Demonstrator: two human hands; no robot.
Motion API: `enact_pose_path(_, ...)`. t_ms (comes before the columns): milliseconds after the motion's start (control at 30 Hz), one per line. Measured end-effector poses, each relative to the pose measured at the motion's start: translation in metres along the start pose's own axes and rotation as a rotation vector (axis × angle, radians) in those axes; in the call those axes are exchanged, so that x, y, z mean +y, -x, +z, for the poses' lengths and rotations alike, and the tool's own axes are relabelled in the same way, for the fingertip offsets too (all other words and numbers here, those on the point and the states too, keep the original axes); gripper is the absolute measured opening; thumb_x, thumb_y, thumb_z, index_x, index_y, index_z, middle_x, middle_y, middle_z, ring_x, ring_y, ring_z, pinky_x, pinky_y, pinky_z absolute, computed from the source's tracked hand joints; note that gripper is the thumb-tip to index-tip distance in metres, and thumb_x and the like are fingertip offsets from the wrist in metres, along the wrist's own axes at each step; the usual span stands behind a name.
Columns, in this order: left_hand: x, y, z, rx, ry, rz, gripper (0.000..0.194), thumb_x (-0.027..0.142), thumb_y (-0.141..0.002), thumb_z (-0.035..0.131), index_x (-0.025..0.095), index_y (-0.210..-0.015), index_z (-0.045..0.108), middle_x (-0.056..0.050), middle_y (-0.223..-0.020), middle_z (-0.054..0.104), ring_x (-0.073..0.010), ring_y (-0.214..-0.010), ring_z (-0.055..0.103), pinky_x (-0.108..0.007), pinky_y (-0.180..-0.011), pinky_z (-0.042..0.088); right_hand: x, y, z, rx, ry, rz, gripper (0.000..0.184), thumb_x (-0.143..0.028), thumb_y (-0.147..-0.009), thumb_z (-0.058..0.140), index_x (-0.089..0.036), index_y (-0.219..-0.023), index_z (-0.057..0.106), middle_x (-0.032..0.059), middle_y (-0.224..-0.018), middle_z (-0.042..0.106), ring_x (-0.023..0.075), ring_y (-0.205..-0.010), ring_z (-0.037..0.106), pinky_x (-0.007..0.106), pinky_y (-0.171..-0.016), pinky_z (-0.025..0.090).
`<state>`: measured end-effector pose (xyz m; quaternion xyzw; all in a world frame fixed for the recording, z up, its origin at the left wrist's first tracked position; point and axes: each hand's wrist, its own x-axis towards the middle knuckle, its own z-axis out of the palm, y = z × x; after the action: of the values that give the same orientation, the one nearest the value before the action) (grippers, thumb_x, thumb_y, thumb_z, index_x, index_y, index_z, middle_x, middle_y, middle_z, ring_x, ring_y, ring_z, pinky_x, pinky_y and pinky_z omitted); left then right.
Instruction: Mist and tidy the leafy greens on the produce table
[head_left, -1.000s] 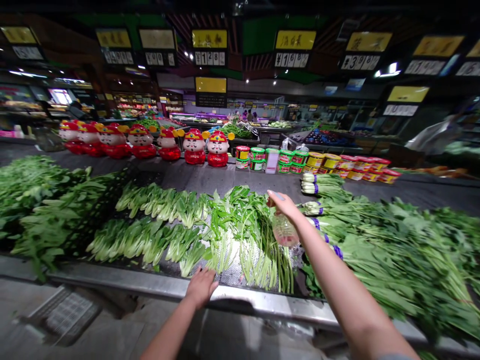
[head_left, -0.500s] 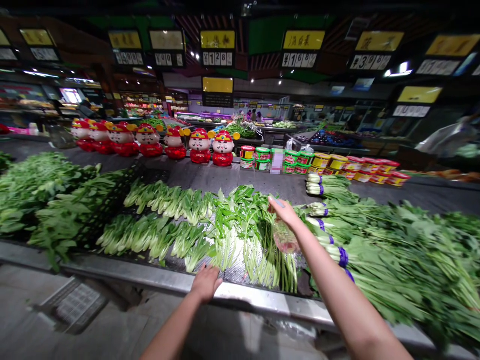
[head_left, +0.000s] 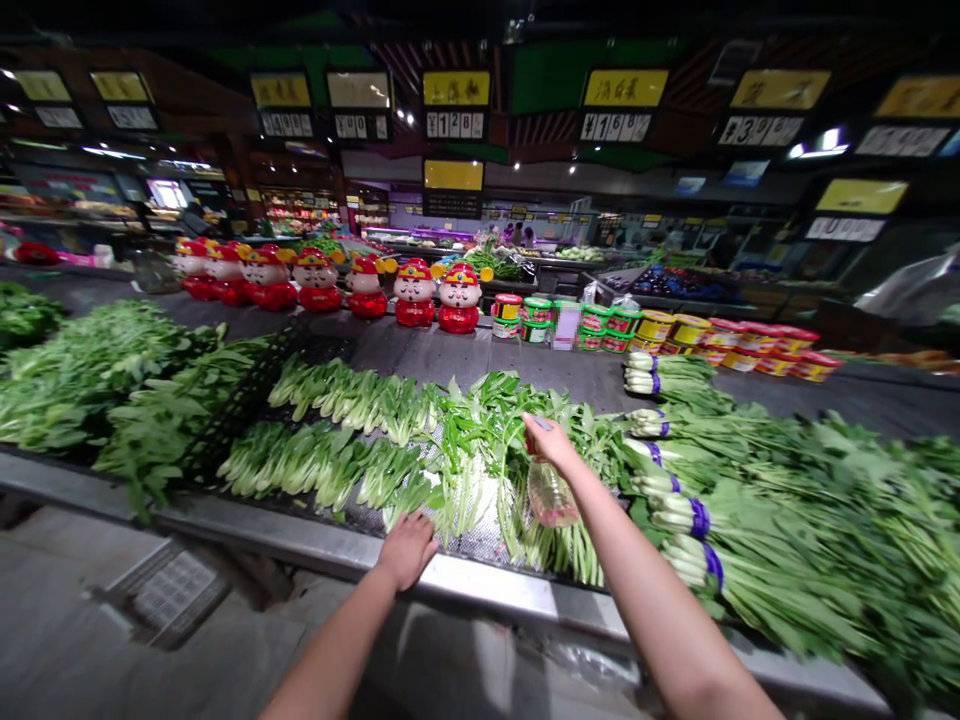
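My right hand [head_left: 549, 442] is wrapped round the top of a clear spray bottle [head_left: 553, 498] with a pinkish base, held over the leafy greens. Long-stemmed water spinach [head_left: 480, 420] lies beneath and beside it on a perforated metal tray [head_left: 480, 545]. Near the shelf's front, my left hand [head_left: 407, 550] rests with its fingers stretched over the metal edge [head_left: 487, 588], holding nothing. Just beyond its fingertips lie small bok choy [head_left: 330, 470] in two rows. The nozzle of the bottle is mostly hidden by my fingers.
Bundles of greens tied with purple tape [head_left: 699, 518] lie to the right. Leafy greens [head_left: 97, 370] are heaped at the left. Red figurine jars [head_left: 415, 293] and stacked tubs [head_left: 654, 328] line the back. A grey crate [head_left: 169, 590] stands on the floor below.
My right hand and the spray bottle have moved left and slightly down. My left hand stays at the shelf edge. The view has turned slightly left.
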<state>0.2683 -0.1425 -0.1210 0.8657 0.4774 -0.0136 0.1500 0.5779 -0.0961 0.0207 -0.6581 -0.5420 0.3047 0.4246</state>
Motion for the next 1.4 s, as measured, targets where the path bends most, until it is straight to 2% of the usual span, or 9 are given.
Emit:
enact_pose_path(100, -0.013, 0.002, -0.002, -0.01, -0.016, -0.086, 0.058, 0.044, -0.099, 0.023, 0.014, -0.141, 0.05, -0.013, -0.152, 0.045, -0.0284, -0.148, 0.026, -0.05, -0.123, 0.015, -0.006, 0.006, 0.005, 0.008, -0.017, 0.044, 0.058, -0.077, -0.081, 0.045, -0.022, -0.063, 0.054, 0.0023, -0.059, 0.062, 0.0165, -0.052, 0.056, 0.031, -0.051, 0.048)
enact_pose_path(233, -0.021, 0.0, 0.003, -0.074, -0.012, -0.165, 0.064, 0.047, -0.099, 0.02, 0.011, -0.143, 0.048, -0.015, -0.154, 0.041, -0.0296, -0.149, 0.023, -0.05, -0.123, 0.014, -0.016, 0.023, 0.014, 0.007, -0.081, -0.005, 0.059, -0.077, -0.081, 0.045, -0.021, -0.069, 0.06, 0.0088, -0.079, 0.071, 0.0224, -0.074, 0.065, 0.032, -0.056, 0.052)
enact_pose_path(333, -0.023, -0.001, 0.009, -0.072, -0.012, -0.176, 0.064, 0.047, -0.098, 0.02, 0.012, -0.144, 0.047, -0.015, -0.155, 0.04, -0.0293, -0.149, 0.022, -0.051, -0.123, 0.012, -0.019, 0.038, 0.029, 0.006, -0.253, -0.02, 0.055, -0.075, -0.081, 0.048, -0.023, -0.088, 0.064, 0.0087, -0.098, 0.073, 0.0259, -0.094, 0.067, 0.033, -0.059, 0.055)
enact_pose_path(433, -0.024, -0.002, 0.011, -0.073, -0.004, -0.169, 0.064, 0.048, -0.098, 0.019, 0.014, -0.145, 0.046, -0.013, -0.155, 0.04, -0.0286, -0.149, 0.023, -0.051, -0.122, 0.012, -0.017, 0.052, 0.048, 0.093, -0.395, -0.014, 0.055, -0.073, -0.085, 0.044, -0.025, -0.104, 0.062, 0.0095, -0.111, 0.071, 0.0264, -0.103, 0.066, 0.035, -0.065, 0.059)
enact_pose_path(600, -0.025, -0.001, 0.012, -0.077, 0.002, -0.166, 0.064, 0.048, -0.098, 0.019, 0.013, -0.146, 0.044, -0.014, -0.155, 0.039, -0.0283, -0.149, 0.023, -0.051, -0.122, 0.011, -0.007, 0.06, 0.075, 0.05, -0.347, 0.094, 0.055, -0.077, -0.081, 0.045, -0.025, -0.086, 0.061, 0.01, -0.093, 0.073, 0.0251, -0.081, 0.069, 0.035, -0.054, 0.056)
enact_pose_path(767, -0.027, -0.001, 0.015, -0.051, 0.013, -0.159, 0.061, 0.048, -0.098, 0.02, 0.019, -0.145, 0.046, -0.011, -0.154, 0.042, -0.0264, -0.148, 0.025, -0.05, -0.122, 0.012, 0.003, 0.062, 0.083, 0.072, -0.34, 0.118, 0.058, -0.082, -0.078, 0.044, -0.026, -0.07, 0.057, 0.0051, -0.066, 0.067, 0.0207, -0.056, 0.061, 0.036, -0.051, 0.052)
enact_pose_path(867, -0.027, -0.001, 0.015, -0.055, 0.012, -0.161, 0.061, 0.049, -0.098, 0.02, 0.019, -0.145, 0.046, -0.011, -0.154, 0.043, -0.0261, -0.148, 0.025, -0.05, -0.122, 0.011, 0.006, 0.063, 0.081, 0.105, -0.299, 0.101, 0.06, -0.084, -0.078, 0.042, -0.026, -0.069, 0.056, 0.0047, -0.066, 0.066, 0.0207, -0.055, 0.06, 0.036, -0.051, 0.05)
enact_pose_path(1100, -0.024, 0.0, 0.009, -0.091, 0.005, -0.171, 0.064, 0.049, -0.098, 0.019, 0.014, -0.147, 0.043, -0.012, -0.155, 0.039, -0.027, -0.149, 0.024, -0.048, -0.123, 0.01, 0.012, 0.066, 0.071, 0.212, -0.111, 0.035, 0.065, -0.084, -0.077, 0.04, -0.023, -0.072, 0.062, 0.0091, -0.083, 0.071, 0.0252, -0.074, 0.065, 0.037, -0.063, 0.051)
enact_pose_path(1400, -0.023, -0.001, 0.009, -0.086, 0.007, -0.172, 0.063, 0.048, -0.098, 0.02, 0.015, -0.146, 0.044, -0.012, -0.155, 0.041, -0.0274, -0.148, 0.024, -0.049, -0.123, 0.011, 0.028, 0.087, 0.069, 0.111, -0.266, 0.079, 0.062, -0.085, -0.077, 0.041, -0.025, -0.068, 0.056, 0.0034, -0.062, 0.062, 0.0182, -0.051, 0.054, 0.035, -0.051, 0.047)
